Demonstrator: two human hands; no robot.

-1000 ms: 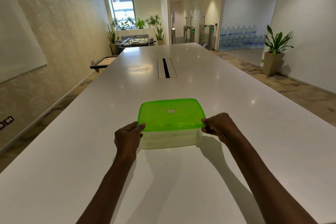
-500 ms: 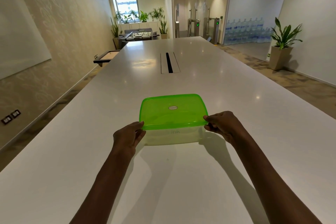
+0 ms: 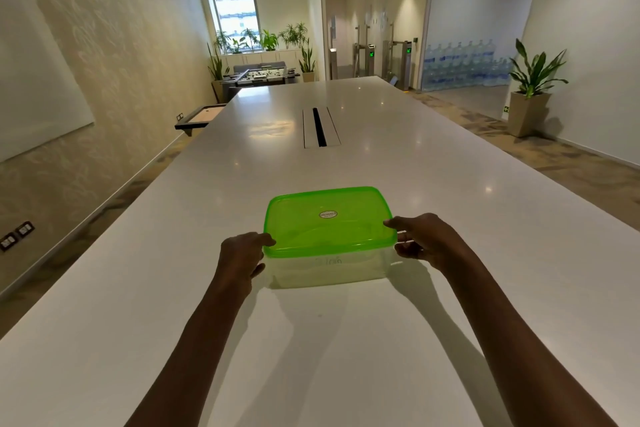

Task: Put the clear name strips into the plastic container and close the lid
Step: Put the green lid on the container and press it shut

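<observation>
My left hand (image 3: 242,258) and right hand (image 3: 424,239) grip opposite near corners of the green lid (image 3: 329,220), which sits on the clear plastic container (image 3: 329,269) on the white surface (image 3: 346,340). Through the container's cloudy wall I cannot make out its contents.

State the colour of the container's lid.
The lid is translucent bright green with a small oval label at its centre; the head view shows it.

- Long, glossy white rectangular table (image 3: 398,163), running away toward 12 o'clock.
- Clear plastic container (image 3: 329,269) with a translucent green lid (image 3: 329,218) rests on it, near the front.
- Narrow black cable slot (image 3: 319,126) farther off at 12 o'clock.
</observation>
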